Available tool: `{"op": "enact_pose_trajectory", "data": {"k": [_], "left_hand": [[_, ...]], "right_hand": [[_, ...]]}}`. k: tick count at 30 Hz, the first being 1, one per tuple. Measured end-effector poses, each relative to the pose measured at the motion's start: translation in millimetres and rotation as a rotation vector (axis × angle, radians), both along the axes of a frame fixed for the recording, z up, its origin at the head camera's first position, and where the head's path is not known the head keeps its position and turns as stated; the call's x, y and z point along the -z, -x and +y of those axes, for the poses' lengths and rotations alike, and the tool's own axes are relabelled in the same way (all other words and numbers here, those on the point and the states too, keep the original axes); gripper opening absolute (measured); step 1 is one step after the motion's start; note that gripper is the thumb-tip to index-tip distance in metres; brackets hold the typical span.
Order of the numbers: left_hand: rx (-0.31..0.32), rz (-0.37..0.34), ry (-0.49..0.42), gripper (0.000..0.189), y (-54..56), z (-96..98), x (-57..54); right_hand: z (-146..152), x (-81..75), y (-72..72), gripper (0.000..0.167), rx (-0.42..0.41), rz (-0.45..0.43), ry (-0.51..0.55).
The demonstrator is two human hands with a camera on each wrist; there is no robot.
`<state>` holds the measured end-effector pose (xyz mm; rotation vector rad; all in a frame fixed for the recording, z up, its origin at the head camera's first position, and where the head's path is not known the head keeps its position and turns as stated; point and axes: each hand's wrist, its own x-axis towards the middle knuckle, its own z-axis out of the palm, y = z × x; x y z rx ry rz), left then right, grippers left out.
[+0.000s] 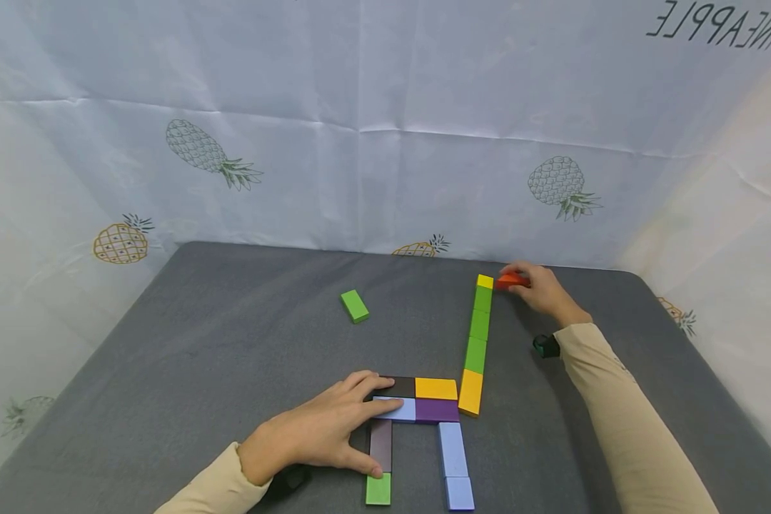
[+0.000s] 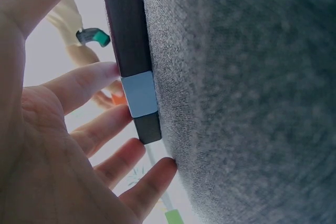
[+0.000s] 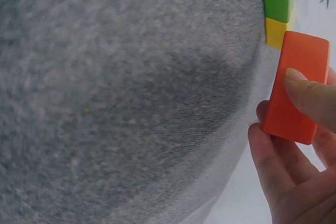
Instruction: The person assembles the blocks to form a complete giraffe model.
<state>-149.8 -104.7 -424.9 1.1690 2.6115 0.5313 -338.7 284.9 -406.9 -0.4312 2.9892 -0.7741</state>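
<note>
My right hand [image 1: 545, 291] pinches an orange-red block [image 3: 304, 56] between thumb and fingers. It is beside the far yellow block [image 1: 485, 281] that ends a row of green blocks [image 1: 479, 325]; a larger yellow block [image 1: 470, 391] forms the near end. My left hand [image 1: 324, 426] spreads its fingers over the left side of a block layout. Its fingertips rest on the black block [image 1: 401, 387] and the light blue block [image 1: 406, 409], and its thumb is at the dark mauve block [image 1: 381, 446], above a green block [image 1: 378, 490]. In the left wrist view the fingers are nearly straight.
In the layout's right half are an orange-yellow block [image 1: 435, 389], a purple block [image 1: 438, 410] and two light blue blocks [image 1: 452, 450] running nearer. A loose green block [image 1: 355, 306] lies farther back on the grey tabletop [image 1: 231, 343]. Behind hangs a pineapple-print curtain [image 1: 334, 185].
</note>
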Motion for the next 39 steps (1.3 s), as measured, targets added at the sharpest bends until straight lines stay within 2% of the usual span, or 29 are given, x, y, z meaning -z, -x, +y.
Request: {"op": "enact_pose_trajectory", "data": {"k": [10,21,39], "left_hand": [[0.003,0.002,0.0,0.082,-0.6,-0.2,-1.4],[0.003,-0.006,0.003,0.082,-0.6,-0.1,-3.0],[0.005,-0.018,0.005,0.083,0.4,-0.7,-1.9]], "right_hand": [[0.7,6.7,0.4,0.036,0.019,-0.013,-0.011],[-3.2,7.4,-0.3,0.036,0.041,-0.007,-0.025],[-4.2,6.9,2.8,0.036,0.007,-0.002,-0.026]]}}
